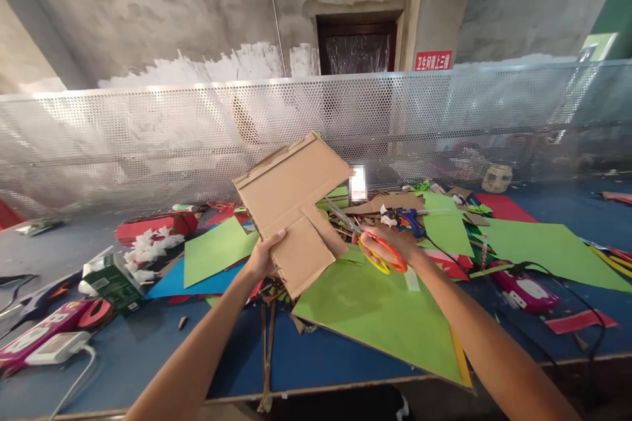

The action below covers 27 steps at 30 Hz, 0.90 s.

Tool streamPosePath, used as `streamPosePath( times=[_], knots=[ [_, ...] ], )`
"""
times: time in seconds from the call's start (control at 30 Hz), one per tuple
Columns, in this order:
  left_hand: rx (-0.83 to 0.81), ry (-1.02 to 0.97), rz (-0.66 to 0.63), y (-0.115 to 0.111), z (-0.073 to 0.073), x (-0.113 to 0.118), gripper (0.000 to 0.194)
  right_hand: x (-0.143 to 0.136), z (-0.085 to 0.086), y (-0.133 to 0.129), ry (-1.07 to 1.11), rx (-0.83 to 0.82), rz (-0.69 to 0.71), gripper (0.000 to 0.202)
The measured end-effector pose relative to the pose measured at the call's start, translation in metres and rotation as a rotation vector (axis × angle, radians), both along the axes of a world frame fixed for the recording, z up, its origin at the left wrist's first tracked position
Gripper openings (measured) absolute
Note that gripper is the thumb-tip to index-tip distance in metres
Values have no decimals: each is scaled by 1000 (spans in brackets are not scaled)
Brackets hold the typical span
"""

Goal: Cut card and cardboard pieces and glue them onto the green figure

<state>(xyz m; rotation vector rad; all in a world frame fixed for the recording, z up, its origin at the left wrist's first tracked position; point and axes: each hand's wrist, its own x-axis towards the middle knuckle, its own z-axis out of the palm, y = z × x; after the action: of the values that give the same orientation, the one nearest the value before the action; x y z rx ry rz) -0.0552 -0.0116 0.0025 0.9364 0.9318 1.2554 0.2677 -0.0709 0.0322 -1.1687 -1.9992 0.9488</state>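
Observation:
My left hand (265, 254) grips the left edge of a brown cardboard piece (291, 187), its thumb on the front face. The cardboard is tilted above the table, with a partly cut flap (323, 230) at its lower right. In my right hand (390, 243) are scissors with orange and yellow handles (382, 255). Their blades point up and left to the notch in the cardboard; whether they touch it I cannot tell. A large green sheet (380, 316) lies below both hands.
Scraps and a blue glue gun (411, 221) lie behind my right hand. At the left are a green box (112, 281) and a power strip (47, 335); at the right, a magenta power strip (526, 286) with cables. A perforated metal screen (187, 138) stands behind.

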Motion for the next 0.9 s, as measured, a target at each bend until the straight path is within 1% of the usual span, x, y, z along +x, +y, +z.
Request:
streamPosePath(
  times=[0.07,0.13,0.27,0.43,0.63,0.73,0.9],
  knots=[
    [45,-14,9,-3,-2,8,59,-5,-2,-1,-23,6,38,62],
    [94,-38,24,-3,-5,12,62,-8,-3,-2,-36,29,46,64],
    [107,-52,1,-3,-11,15,65,-13,-3,-6,-91,67,65,61],
    [88,-32,-45,-8,-13,20,60,-15,-7,-5,-87,52,5,59],
    [64,-51,-88,-9,-13,23,66,-16,-10,-1,-150,192,-60,60],
    [51,-56,-113,-11,-12,25,69,-19,-9,-1,-153,222,-72,59],
    [61,-70,-108,-14,-10,27,70,-23,-9,0,-175,242,-98,59]
  ],
)
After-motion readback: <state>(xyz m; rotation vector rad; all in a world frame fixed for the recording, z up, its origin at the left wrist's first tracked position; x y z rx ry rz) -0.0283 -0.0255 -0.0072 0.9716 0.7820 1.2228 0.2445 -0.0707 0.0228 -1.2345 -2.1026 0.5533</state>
